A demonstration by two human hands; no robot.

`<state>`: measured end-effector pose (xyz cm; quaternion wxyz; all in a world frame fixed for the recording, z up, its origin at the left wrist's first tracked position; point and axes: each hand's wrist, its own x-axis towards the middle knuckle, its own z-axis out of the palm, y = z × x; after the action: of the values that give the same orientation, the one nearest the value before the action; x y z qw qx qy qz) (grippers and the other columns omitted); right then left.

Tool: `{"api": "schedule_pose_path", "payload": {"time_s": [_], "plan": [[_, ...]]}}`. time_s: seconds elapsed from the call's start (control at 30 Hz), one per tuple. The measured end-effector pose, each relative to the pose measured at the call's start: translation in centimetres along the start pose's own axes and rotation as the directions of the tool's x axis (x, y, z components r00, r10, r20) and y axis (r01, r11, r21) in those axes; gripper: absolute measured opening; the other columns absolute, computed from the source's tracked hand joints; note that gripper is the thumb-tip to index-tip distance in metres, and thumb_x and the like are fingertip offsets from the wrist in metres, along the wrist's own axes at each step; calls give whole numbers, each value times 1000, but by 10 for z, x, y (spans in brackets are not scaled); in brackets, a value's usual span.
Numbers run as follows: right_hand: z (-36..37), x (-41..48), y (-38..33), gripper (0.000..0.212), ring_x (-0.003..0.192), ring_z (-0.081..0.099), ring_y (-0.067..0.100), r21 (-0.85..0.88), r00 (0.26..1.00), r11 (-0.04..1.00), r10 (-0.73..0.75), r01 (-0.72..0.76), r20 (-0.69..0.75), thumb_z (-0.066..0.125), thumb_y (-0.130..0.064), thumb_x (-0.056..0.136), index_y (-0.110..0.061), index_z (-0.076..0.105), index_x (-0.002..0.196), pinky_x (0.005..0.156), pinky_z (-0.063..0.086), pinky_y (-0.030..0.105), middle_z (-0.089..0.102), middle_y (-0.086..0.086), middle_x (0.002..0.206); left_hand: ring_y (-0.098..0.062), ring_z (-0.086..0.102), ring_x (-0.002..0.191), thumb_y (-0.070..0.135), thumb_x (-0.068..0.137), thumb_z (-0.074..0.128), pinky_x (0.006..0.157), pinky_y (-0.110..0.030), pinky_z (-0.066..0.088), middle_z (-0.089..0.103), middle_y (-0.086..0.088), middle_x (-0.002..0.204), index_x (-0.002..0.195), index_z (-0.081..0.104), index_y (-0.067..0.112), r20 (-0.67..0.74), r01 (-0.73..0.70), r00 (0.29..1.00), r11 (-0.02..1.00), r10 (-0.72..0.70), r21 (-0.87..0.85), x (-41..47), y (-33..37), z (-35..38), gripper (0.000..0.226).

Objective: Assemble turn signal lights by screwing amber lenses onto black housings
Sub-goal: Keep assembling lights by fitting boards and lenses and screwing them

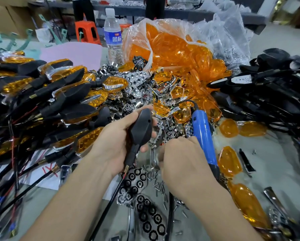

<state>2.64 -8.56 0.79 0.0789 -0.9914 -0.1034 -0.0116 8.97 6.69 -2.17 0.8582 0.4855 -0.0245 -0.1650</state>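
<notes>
Black and smooth, one pointed plastic housing point(142, 129) sits in the left hand point(116, 143), just left of the middle of the view. The left grip is wrapped round its body. The housing is shaped like a leaf, with a tiny hole near the top. A thin stem hangs down from it, and a black wire point(113, 193) runs on toward six o'clock.

The right hand point(182, 160) is just beside it, toward four o'clock, with its knuckles up and its fingers curled down over the heap. The fingertips are hidden, so I cannot tell if this grip holds anything. A blue plastic screwdriver point(204, 134), long and round, lies tilted against the far side of that hand, with its cord at the top end.

At twelve o'clock a crinkly clear bag point(163, 26) bulges with shiny amber lenses point(173, 49). More of them lie loose toward three and four o'clock on the grey surface point(277, 173). At nine o'clock is a big heap of finished lights point(62, 87), with black backs, amber fronts and silver trim. At two o'clock is a dark tangle of bare housings point(276, 84) and wires. In the middle, shiny chrome reflectors point(137, 79) with little round cups are piled up. Small silver screws point(158, 186) are scattered near six o'clock, beside flat black honeycomb pieces point(145, 211). A clear water bottle point(112, 32) with a blue label stands upright at eleven o'clock.
</notes>
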Motion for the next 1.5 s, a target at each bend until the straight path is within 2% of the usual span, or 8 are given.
{"api": "schedule_pose_path", "payload": {"time_s": [0.07,0.17,0.3,0.53,1.0,1.2,1.37,1.5], "plan": [[0,-1,-2,5,86,52,22,-15,999,999,-40,39,-20,62,-24,88,-28,65,85,90,29,36,52,-6,73,-24,69,72,30,108,39,38,-27,45,73,-11,95,115,79,20,-17,6,1000,1000,-6,-9,-1,0,3,42],[1,-3,1,8,77,61,15,298,978,954,84,-25,-189,65,-26,88,-27,69,81,88,47,35,65,-9,71,-26,68,71,29,109,40,39,-27,43,72,-15,97,123,75,20,-48,-1,999,1000,2,19,-4,1,8,39],[0,1,10,21,60,64,4,727,859,687,366,11,-359,74,-6,80,-24,70,70,54,52,17,68,-13,66,-26,69,66,23,109,43,39,-27,43,75,-20,101,127,64,8,-111,-27,993,995,38,95,-11,-2,17,32],[0,6,22,22,60,74,17,952,911,273,345,135,-228,75,8,83,-13,76,77,52,50,17,74,6,63,-23,60,52,18,107,52,39,-27,42,73,-14,83,118,65,4,-168,-47,983,987,73,153,-15,-8,26,22],[-4,9,29,35,50,64,13,979,949,153,265,133,-170,79,18,74,-15,77,63,53,54,21,71,7,60,-30,66,70,21,87,75,51,-34,56,74,-13,96,108,74,20,-19,-81,996,956,90,280,-24,-3,28,21],[-6,9,42,34,43,53,14,999,992,30,121,15,-19,82,15,67,-16,70,62,45,44,20,61,6,55,-43,66,91,4,72,81,80,-60,55,71,-9,105,121,63,39,170,-241,971,667,171,705,-31,4,28,63],[-5,9,40,33,49,48,13,995,993,19,67,-99,98,73,0,72,-14,67,101,52,35,31,57,5,62,-26,66,76,21,73,70,68,-49,58,72,4,94,131,57,49,185,-269,959,495,212,826,-33,2,34,67],[-7,8,36,50,56,55,5,968,998,250,43,29,-41,67,2,82,-33,72,118,54,46,20,65,2,82,-1,65,71,37,67,66,60,-19,48,67,20,108,156,26,53,115,-193,974,445,197,875,-32,-2,32,99]]}}
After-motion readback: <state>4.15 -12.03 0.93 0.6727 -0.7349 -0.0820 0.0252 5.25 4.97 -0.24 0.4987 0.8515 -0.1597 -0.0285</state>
